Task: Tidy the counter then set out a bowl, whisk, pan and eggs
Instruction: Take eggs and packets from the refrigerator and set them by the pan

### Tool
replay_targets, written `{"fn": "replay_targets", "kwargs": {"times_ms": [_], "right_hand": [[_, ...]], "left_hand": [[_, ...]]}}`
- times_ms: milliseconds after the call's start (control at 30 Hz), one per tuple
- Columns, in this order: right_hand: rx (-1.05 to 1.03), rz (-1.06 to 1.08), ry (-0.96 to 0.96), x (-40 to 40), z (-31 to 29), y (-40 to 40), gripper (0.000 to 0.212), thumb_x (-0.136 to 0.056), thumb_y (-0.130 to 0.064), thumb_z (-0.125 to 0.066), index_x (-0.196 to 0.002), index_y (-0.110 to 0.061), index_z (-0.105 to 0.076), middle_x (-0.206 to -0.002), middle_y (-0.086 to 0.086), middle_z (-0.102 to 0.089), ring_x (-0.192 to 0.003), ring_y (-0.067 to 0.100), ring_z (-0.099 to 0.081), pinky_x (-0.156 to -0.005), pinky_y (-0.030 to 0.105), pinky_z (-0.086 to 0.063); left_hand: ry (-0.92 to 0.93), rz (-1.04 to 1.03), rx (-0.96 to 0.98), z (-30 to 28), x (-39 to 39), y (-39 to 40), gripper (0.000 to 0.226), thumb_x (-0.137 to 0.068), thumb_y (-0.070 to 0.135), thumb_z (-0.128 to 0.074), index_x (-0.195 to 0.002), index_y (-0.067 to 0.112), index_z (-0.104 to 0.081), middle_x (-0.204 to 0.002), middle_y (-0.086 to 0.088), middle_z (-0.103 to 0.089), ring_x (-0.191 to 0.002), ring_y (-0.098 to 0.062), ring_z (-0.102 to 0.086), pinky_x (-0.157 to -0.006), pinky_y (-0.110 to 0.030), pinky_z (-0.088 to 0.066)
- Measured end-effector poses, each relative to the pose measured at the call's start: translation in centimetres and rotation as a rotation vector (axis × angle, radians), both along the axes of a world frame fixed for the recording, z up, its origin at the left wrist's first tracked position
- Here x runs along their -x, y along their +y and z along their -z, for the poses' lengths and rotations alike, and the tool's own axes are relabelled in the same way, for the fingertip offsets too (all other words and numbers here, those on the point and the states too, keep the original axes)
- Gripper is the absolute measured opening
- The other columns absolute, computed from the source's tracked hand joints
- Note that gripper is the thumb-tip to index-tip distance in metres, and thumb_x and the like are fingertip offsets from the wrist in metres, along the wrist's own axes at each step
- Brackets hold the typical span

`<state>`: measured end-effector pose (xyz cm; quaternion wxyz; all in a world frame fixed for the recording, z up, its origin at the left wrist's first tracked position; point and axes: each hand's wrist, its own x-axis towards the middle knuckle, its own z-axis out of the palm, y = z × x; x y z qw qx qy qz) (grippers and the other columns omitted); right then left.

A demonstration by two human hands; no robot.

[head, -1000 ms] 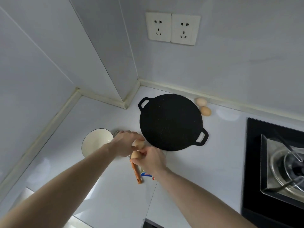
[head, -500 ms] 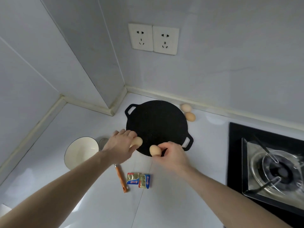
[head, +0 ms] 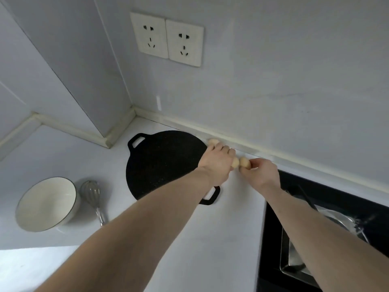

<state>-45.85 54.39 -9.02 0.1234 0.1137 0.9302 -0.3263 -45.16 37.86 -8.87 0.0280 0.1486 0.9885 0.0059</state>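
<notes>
Desk [head: 63, 148]: pale worktop running into a tiled corner; I see it carrying every item below.

Hob [head: 328, 207]: black glass at my right, a metal burner tray set in it, just beside my right forearm.

Pan [head: 164, 163]: flat black griddle with two loop handles, lying on the desk near the back wall; my left forearm crosses its near-right edge.

Bowl [head: 46, 204]: white, dark-rimmed, upright at far left, apparently empty.

Whisk [head: 92, 197]: wire balloon head just beside the bowl, handle pointing toward me and passing under my left arm.

Left hand [head: 217, 163]: reaching past the pan's right edge, fingers curled round an egg [head: 235, 162] of which only the end shows.

Right hand [head: 261, 171]: fingertips pinching a second egg [head: 245, 162], which sits just beside, perhaps touching, the left one.

Resting egg [head: 212, 141]: lying by the wall strip beyond the left fingers; any further egg there is hidden.

Risk, as I judge it: the two held eggs are close enough to knock and crack. Set down on this smooth desk, they could roll toward the hob or nudge the resting egg away. The left forearm could drag the pan on withdrawal.
</notes>
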Motion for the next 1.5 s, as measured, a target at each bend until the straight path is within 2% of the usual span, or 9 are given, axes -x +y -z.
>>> {"fn": "replay_targets", "kwargs": {"times_ms": [500, 667, 833, 933, 1000, 1133, 1267, 1367, 1500], "right_hand": [[0.068, 0.067, 0.033, 2.6, 2.7, -0.1, 0.025, -0.083, -0.049, -0.062, -0.078, -0.026, -0.073, -0.077, -0.009, -0.072, -0.081, 0.022, -0.068, -0.074, 0.033, -0.058], [0.093, 0.043, 0.045, 2.8, 2.6, -0.3, 0.022, -0.086, -0.045, -0.066, -0.093, -0.026, -0.075, -0.090, -0.011, -0.072, -0.093, 0.021, -0.067, -0.083, 0.034, -0.057], [0.129, 0.029, 0.049, 2.9, 2.4, -0.3, 0.040, -0.087, -0.040, -0.074, -0.122, -0.021, -0.069, -0.121, -0.006, -0.070, -0.114, 0.020, -0.063, -0.096, 0.033, -0.051], [0.119, 0.038, 0.045, 2.8, 2.0, -0.4, 0.044, -0.086, -0.039, -0.075, -0.125, -0.020, -0.067, -0.124, -0.005, -0.067, -0.117, 0.022, -0.062, -0.096, 0.032, -0.050], [0.105, 0.048, 0.048, 2.2, 1.4, -0.3, 0.049, -0.085, -0.044, -0.074, -0.127, -0.021, -0.065, -0.124, -0.006, -0.067, -0.117, 0.022, -0.063, -0.096, 0.034, -0.051], [0.191, 0.087, 0.102, -1.2, -0.5, -0.4, 0.039, -0.085, -0.040, -0.073, -0.121, -0.027, -0.064, -0.108, -0.005, -0.069, -0.096, 0.016, -0.067, -0.085, 0.032, -0.052], [0.228, 0.042, 0.159, -6.5, -1.2, -0.7, 0.033, -0.088, -0.025, -0.072, -0.120, -0.028, -0.064, -0.121, -0.011, -0.059, -0.095, 0.007, -0.066, -0.084, 0.032, -0.055], [0.271, 0.033, 0.162, -11.1, -1.7, -1.6, 0.030, -0.090, -0.019, -0.071, -0.116, -0.033, -0.065, -0.120, -0.016, -0.057, -0.095, 0.004, -0.064, -0.084, 0.037, -0.059], [0.321, -0.256, 0.025, -19.1, -1.1, -7.3, 0.031, -0.087, -0.021, -0.074, -0.111, -0.037, -0.064, -0.113, -0.023, -0.061, -0.091, 0.001, -0.063, -0.080, 0.033, -0.058]], "left_hand": [[-0.036, -0.077, 0.213, 1.2, 5.9, 1.4, 0.035, -0.091, 0.025, -0.063, -0.123, 0.013, -0.053, -0.118, -0.003, -0.063, -0.117, -0.026, -0.048, -0.106, -0.036, -0.030], [-0.045, -0.071, 0.214, 0.5, 6.3, 1.0, 0.031, -0.088, 0.021, -0.062, -0.119, 0.016, -0.056, -0.115, -0.001, -0.064, -0.115, -0.025, -0.049, -0.105, -0.035, -0.030], [-0.035, -0.026, 0.165, 0.0, 6.0, 0.4, 0.024, -0.089, 0.018, -0.061, -0.113, 0.018, -0.057, -0.110, 0.000, -0.066, -0.111, -0.025, -0.050, -0.105, -0.036, -0.033], [0.005, -0.018, 0.011, -1.1, 5.0, -0.8, 0.042, -0.081, 0.011, -0.064, -0.121, 0.019, -0.054, -0.116, 0.000, -0.062, -0.111, -0.025, -0.050, -0.105, -0.036, -0.035], [0.017, -0.058, -0.133, -2.3, 3.4, -1.9, 0.053, -0.079, 0.008, -0.064, -0.129, 0.021, -0.052, -0.122, 0.001, -0.059, -0.115, -0.024, -0.049, -0.104, -0.036, -0.035], [0.089, -0.263, -0.463, -3.9, -2.5, -5.7, 0.047, -0.088, 0.006, -0.055, -0.131, 0.026, -0.054, -0.127, 0.006, -0.059, -0.116, -0.020, -0.051, -0.098, -0.036, -0.039], [0.066, -0.419, -0.508, -4.7, -11.3, -10.7, 0.045, -0.095, 0.007, -0.052, -0.135, 0.030, -0.053, -0.135, 0.008, -0.055, -0.120, -0.014, -0.050, -0.106, -0.036, -0.042], [-0.009, -0.501, -0.508, -3.8, -18.2, -13.2, 0.046, -0.095, 0.003, -0.051, -0.133, 0.030, -0.053, -0.134, 0.009, -0.054, -0.114, -0.013, -0.051, -0.100, -0.032, -0.047], [-0.149, -0.629, -0.513, -2.3, -25.8, -16.4, 0.052, -0.091, -0.004, -0.049, -0.129, 0.030, -0.055, -0.134, 0.008, -0.054, -0.114, -0.016, -0.054, -0.091, -0.031, -0.052]]}}
